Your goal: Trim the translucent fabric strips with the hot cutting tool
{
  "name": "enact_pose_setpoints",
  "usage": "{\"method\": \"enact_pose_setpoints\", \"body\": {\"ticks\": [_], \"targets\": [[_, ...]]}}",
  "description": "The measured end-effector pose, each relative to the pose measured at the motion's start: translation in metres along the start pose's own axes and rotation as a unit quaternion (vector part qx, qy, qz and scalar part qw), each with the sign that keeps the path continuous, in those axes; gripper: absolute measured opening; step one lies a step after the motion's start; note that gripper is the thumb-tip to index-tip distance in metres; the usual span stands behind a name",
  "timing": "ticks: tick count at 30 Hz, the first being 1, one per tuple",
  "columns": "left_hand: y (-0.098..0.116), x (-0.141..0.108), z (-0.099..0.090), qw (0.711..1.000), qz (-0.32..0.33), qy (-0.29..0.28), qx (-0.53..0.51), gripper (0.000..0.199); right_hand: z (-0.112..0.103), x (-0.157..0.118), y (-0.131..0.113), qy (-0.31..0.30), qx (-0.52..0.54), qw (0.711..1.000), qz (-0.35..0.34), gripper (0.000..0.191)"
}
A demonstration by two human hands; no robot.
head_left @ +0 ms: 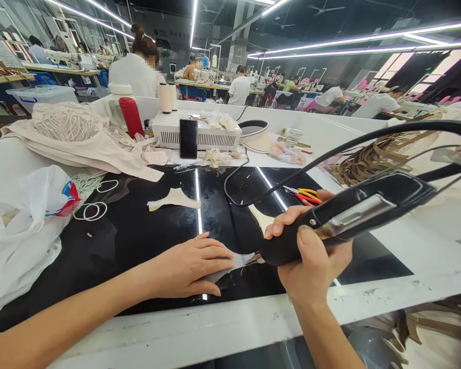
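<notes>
My left hand (195,264) lies flat, fingers stretched, on a thin pale grey piece (238,261) on the black mat (146,236). Its palm hides part of the piece. My right hand (317,261) is wrapped round a black handheld tool (292,241) with a metal side plate and a thick cable. The tool's narrow metal tip meets the right end of the pale piece, close to my left fingertips. A cream fabric piece (174,199) lies farther back on the mat, and another (262,219) is partly hidden behind my right hand.
Pliers (305,196) lie behind the tool. A white box (167,130) with a phone (188,138) and a red bottle (130,117) stand at the back. Beige garments (72,128) and a plastic bag (26,230) are left, brown straps (364,159) right. People work beyond.
</notes>
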State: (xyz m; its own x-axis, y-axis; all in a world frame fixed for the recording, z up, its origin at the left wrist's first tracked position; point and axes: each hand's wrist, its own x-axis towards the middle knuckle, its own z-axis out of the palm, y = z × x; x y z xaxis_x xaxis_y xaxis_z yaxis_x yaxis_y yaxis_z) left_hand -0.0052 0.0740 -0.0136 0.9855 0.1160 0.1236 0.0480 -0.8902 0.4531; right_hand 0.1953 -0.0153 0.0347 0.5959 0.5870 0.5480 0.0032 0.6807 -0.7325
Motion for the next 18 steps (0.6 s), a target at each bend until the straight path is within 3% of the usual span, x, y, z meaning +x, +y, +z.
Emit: {"method": "enact_pose_setpoints", "body": {"ticks": [9, 18], "targets": [[0.0, 0.0, 0.0, 0.999, 0.017, 0.027, -0.005, 0.05, 0.0, 0.002, 0.001, -0.007, -0.017, 1.0, 0.015, 0.044], [0.002, 0.0, -0.003, 1.0, 0.01, 0.011, 0.004, 0.047, -0.012, 0.012, -0.004, 0.041, -0.013, 0.999, 0.0, 0.045]]}}
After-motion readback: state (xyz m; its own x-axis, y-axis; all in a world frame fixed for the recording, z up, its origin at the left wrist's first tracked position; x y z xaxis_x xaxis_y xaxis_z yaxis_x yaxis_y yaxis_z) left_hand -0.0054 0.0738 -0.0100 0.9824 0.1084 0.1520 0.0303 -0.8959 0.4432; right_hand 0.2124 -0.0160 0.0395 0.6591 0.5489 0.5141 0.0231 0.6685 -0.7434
